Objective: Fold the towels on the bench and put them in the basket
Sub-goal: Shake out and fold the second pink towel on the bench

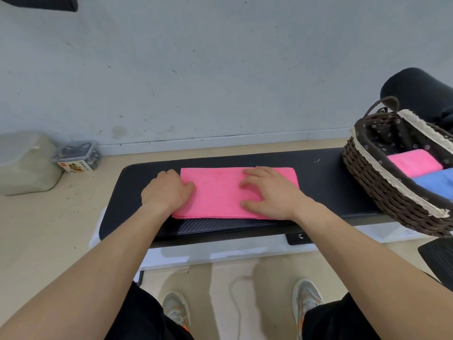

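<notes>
Two-handed, flattening the towel [215,192] at mid-bench [326,182]. Seemingly pinching its left edge with the left hand [166,192], thumb on top, fingers curled. Pressing its right half with the right hand [267,192], fingers straight and spread. Working beside the basket [367,177] at the bench's right end, with a second pink towel [414,163] and a blue towel [436,182] inside.

Fuzzy cloth towel [215,192] — matt padded bench [326,182] — woven wicker basket [367,177].

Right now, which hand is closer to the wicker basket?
Right. The right hand rests flat on the pink towel, toward the basket; the left hand holds the towel's opposite end, farther from it.
</notes>
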A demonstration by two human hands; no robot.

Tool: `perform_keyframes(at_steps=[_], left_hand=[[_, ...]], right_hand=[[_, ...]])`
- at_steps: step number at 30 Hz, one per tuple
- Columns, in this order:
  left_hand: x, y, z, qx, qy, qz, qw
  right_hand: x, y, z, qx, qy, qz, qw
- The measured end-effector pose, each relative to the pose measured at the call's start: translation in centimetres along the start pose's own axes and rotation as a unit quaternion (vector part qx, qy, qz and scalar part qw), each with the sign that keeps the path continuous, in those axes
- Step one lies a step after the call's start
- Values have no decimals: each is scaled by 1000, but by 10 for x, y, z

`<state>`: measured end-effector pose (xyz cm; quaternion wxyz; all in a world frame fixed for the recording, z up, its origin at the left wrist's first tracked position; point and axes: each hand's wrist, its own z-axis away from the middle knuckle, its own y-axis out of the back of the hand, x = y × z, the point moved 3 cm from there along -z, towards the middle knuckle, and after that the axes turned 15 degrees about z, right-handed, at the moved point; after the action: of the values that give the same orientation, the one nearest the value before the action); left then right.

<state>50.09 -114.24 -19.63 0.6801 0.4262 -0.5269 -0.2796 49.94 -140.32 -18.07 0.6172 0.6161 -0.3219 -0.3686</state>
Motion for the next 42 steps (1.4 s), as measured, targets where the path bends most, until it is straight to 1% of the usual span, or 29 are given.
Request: perform_keyframes(at_steps=[3, 6, 8, 12, 16, 20, 23, 25, 27, 29, 32, 36, 40, 42], left_hand=[[3, 2, -2, -5, 0, 40, 999], [4, 7, -5, 1, -3, 140, 990], [5, 12, -6, 1, 2, 220, 975], [0, 17, -13, -10, 19, 367, 930], [5, 30, -14, 4, 0, 425, 905], [34, 48, -12, 18, -46, 458, 887], [63, 52, -11, 11, -80, 436, 896], [81, 50, -11, -1, -92, 407, 909], [98, 46, -10, -8, -102, 379, 920], [114, 39, -7, -13, -115, 340, 933], [134, 22, 2, -31, -131, 282, 950], [149, -11, 12, -53, -140, 196, 969], [161, -40, 24, -64, -165, 133, 975], [164, -52, 29, -71, -177, 106, 976]], right_hand=[[1, -1, -3, -6, 8, -11, 1000], [2, -3, -6, -10, 9, -17, 1000], [2, -2, -8, -9, 11, -19, 1000], [-2, -2, -12, -13, 20, -23, 999], [-10, -7, -21, 3, 24, -32, 999], [-30, -18, -40, 21, 25, -27, 999], [-39, -17, -50, 16, 33, -24, 999], [-32, -6, -48, 39, 22, -50, 998], [-13, 6, -39, 86, -7, -74, 994], [15, 12, -25, 102, -56, -87, 989], [52, 12, 2, 67, -103, -101, 987], [68, 2, 24, -6, -117, -97, 988], [64, -4, 29, -6, -123, -46, 991], [64, -5, 30, -4, -126, -39, 991]])
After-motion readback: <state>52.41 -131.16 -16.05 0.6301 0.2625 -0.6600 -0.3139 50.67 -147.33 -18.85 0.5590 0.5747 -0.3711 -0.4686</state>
